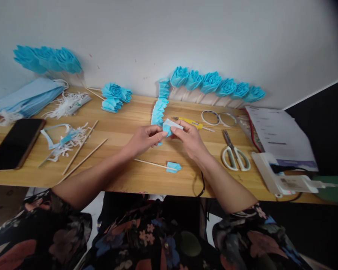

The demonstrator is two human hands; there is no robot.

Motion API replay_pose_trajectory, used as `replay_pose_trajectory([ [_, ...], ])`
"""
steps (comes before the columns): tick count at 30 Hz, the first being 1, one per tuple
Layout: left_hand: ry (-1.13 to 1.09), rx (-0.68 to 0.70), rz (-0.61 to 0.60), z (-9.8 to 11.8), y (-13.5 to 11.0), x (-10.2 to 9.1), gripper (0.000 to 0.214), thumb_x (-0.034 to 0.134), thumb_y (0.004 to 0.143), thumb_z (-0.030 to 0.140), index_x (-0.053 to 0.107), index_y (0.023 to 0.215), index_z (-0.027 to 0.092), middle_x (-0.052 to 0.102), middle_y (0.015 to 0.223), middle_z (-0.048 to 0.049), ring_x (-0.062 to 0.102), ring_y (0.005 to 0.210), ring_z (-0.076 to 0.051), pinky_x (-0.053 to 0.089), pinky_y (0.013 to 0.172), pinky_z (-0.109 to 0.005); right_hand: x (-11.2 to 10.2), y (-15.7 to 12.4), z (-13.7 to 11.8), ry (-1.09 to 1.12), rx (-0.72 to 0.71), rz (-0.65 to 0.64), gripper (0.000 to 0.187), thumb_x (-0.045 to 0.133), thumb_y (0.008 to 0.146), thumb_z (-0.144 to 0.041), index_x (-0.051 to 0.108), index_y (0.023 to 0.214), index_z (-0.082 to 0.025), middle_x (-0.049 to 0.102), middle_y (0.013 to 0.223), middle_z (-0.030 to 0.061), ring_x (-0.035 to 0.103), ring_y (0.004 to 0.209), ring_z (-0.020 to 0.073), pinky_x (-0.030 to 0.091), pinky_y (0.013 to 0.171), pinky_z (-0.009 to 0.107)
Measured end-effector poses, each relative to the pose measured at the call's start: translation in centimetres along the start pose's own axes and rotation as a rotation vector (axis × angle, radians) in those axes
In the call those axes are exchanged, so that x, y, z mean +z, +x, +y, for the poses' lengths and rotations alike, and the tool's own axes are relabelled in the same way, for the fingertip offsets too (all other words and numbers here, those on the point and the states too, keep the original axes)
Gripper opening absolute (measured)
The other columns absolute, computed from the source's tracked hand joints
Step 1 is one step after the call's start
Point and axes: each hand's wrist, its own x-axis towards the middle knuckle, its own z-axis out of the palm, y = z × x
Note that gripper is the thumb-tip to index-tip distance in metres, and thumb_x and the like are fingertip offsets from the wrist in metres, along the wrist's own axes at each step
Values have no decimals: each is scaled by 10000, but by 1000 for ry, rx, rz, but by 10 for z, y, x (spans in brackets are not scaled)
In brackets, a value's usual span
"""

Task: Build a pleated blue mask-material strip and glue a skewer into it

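Observation:
My left hand and my right hand meet above the middle of the wooden table, both pinching a small folded blue piece with a white edge. Just behind them a strip of folded blue pieces runs back toward the wall. In front of my hands lies a wooden stick with a blue piece on its tip.
Blue paper roses on sticks lean against the wall, more at the far left, a loose pair on the table. Scissors, tape rings, yellow tool, papers right. Phone, face masks, cut ear loops, bare sticks left.

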Motion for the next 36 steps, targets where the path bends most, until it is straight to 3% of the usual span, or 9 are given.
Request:
replay_pose_trajectory([
  [6, 6, 13, 23, 0, 0, 0, 341, 721, 827, 471, 593, 704, 180, 541, 596, 37, 476, 556, -81, 375, 530, -212, 2, 0, 2, 15, 3, -6, 292, 839, 756, -462, 681, 798, -220, 642, 783, -24, 583, 732, 117, 539, 707, 264],
  [10, -3, 9, 47, -1, 1, -2, 302, 695, 818, 409, 561, 666, 185, 539, 571, 37, 475, 547, -81, 377, 533, -211, 0, 1, 1, 59, 5, 4, 367, 830, 781, -488, 716, 1037, -251, 702, 912, -5, 638, 785, 136, 579, 718, 285],
  [14, 2, -4, 56, 2, 1, -1, 274, 663, 814, 370, 542, 649, 188, 529, 562, 39, 467, 539, -81, 373, 536, -215, -2, 1, -1, 72, -14, -45, 478, 826, 796, -464, 676, 1216, -291, 702, 913, -12, 675, 858, 168, 597, 775, 318],
  [18, 46, -9, 30, 6, -2, 2, 271, 651, 817, 369, 536, 651, 188, 502, 559, 49, 426, 533, -76, 327, 531, -222, 0, -1, 0, 24, -50, -93, 520, 826, 779, -373, 648, 1261, -294, 717, 974, -12, 668, 924, 178, 574, 849, 336],
  [22, 89, 8, 26, 7, -3, 3, 286, 654, 807, 392, 528, 650, 189, 449, 560, 59, 378, 542, -74, 282, 530, -228, 0, -1, 1, -15, -68, -90, 507, 787, 788, -332, 638, 1269, -272, 694, 903, -24, 639, 859, 165, 541, 839, 333],
  [31, -29, -16, 55, 7, -3, 1, 393, 720, 852, 555, 621, 829, 176, 643, 695, 2, 576, 602, -108, 486, 591, -236, 3, -2, 3, 26, -92, -81, 477, 722, 848, -328, 601, 1307, -279, 686, 935, -18, 645, 906, 171, 546, 885, 352],
  [36, -85, -23, 55, 1, 0, 3, 459, 791, 807, 589, 605, 747, 174, 643, 654, 1, 583, 581, -103, 496, 579, -230, 6, -3, 3, 26, -91, -126, 481, 765, 850, -393, 615, 1290, -268, 672, 914, -15, 647, 898, 177, 549, 895, 368],
])
